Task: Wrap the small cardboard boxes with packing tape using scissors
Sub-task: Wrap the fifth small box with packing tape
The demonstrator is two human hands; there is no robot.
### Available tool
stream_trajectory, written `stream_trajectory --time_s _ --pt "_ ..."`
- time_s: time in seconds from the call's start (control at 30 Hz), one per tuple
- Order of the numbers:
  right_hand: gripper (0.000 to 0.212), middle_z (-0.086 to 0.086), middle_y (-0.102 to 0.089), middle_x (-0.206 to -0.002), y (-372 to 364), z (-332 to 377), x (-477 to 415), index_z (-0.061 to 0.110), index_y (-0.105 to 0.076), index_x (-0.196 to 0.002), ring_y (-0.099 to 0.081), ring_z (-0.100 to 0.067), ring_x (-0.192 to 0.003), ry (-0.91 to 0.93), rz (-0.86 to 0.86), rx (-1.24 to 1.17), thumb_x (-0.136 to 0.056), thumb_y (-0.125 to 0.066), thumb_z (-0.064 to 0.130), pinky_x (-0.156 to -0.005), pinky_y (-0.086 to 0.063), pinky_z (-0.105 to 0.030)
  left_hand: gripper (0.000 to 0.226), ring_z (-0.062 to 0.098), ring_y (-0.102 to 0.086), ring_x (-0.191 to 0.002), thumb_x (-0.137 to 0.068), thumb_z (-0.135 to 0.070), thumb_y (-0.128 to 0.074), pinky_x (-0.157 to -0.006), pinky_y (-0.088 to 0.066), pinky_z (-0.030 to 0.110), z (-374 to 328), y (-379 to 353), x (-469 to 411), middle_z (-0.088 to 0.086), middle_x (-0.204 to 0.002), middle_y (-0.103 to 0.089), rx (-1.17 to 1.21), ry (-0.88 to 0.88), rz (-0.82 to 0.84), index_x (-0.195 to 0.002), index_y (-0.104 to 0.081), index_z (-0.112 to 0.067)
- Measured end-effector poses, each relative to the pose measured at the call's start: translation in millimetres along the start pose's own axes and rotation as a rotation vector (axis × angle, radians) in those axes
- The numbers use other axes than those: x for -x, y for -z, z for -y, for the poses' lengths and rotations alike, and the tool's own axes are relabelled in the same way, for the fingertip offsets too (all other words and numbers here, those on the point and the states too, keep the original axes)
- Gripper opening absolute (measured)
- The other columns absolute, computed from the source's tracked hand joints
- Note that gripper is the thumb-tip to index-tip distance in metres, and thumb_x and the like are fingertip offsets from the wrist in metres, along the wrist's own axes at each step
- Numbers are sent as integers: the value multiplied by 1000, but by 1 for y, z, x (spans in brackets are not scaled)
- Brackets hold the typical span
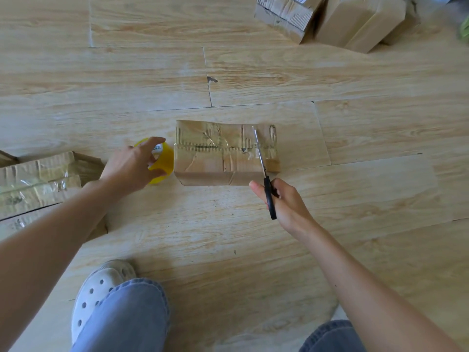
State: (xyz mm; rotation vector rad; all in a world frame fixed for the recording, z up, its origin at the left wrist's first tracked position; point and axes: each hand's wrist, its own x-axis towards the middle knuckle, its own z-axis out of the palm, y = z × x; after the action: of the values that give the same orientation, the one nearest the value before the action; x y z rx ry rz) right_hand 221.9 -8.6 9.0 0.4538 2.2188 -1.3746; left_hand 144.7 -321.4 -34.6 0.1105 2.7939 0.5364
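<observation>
A small cardboard box (218,153) lies on the wooden floor in the middle of the view, its top covered with wrinkled clear tape. Just left of it, touching its side, stands a yellow roll of packing tape (163,161). My left hand (132,166) holds the roll, fingers curled round it and into its core. My right hand (284,201) grips the black handles of the scissors (265,174), near the box's front right corner. The closed blades point away from me and lie over the right part of the box top.
A larger taped cardboard box (38,184) lies at the left edge. Several more cardboard boxes (355,19) are stacked at the far right. My white perforated shoe (94,290) and jeans-clad knees are at the bottom.
</observation>
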Motion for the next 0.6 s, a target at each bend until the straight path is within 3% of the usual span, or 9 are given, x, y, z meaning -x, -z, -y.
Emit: stream_trajectory --time_s 0.07,0.17,0.27,0.37,0.47,0.6 --pt "52 5 -42 -65 -1 -1 -1 15 -45 -77 -44 -10 -60 2 3 -1 -78 -61 65 -64 -37 -23 103 32 -57 -105 -68 -38 -84 -84 -51 48 -3 0 1 8 -115 -61 -2 -23 40 -149 -21 -27" --pt "51 5 -43 -65 -2 -2 -2 15 -46 -77 -45 -9 -59 7 0 -8 -80 -61 64 -63 -38 -23 146 36 -29 -131 -43 -53 -88 -105 -33 51 -14 6 2 14 -144 -24 94 -134 28 -151 9 -36" --pt "57 0 -44 -69 -4 -1 -3 14 -46 -77 -47 -13 -64 22 8 -45 -75 -60 69 -67 -41 -24 149 24 -3 -146 -39 -70 -78 -113 -15 43 -28 10 -1 -2 -158 4 298 -235 67 -148 18 -38" --pt "68 -5 -48 -75 -9 3 -1 11 -49 -81 -51 -15 -71 14 38 -67 -66 -54 76 -74 -42 -28 146 15 -24 -140 -40 -69 -75 -112 -27 37 -41 10 -4 -7 -157 -11 395 -159 69 -152 10 -29" --pt "66 -3 -57 -72 -10 8 1 9 -57 -81 -57 -10 -72 25 130 -159 -74 -49 74 -79 -42 -28 145 16 -37 -129 -35 -68 -74 -105 -34 31 -47 11 -8 -6 -147 -25 362 -122 39 -153 -5 -22" --pt "64 -5 -60 -74 -23 17 8 5 -63 -84 -57 -19 -72 53 489 -205 -84 -49 68 -81 -48 -31 141 13 -41 -123 -33 -66 -75 -99 -38 30 -50 11 -9 -6 -146 -27 361 -123 14 -152 -17 -19"
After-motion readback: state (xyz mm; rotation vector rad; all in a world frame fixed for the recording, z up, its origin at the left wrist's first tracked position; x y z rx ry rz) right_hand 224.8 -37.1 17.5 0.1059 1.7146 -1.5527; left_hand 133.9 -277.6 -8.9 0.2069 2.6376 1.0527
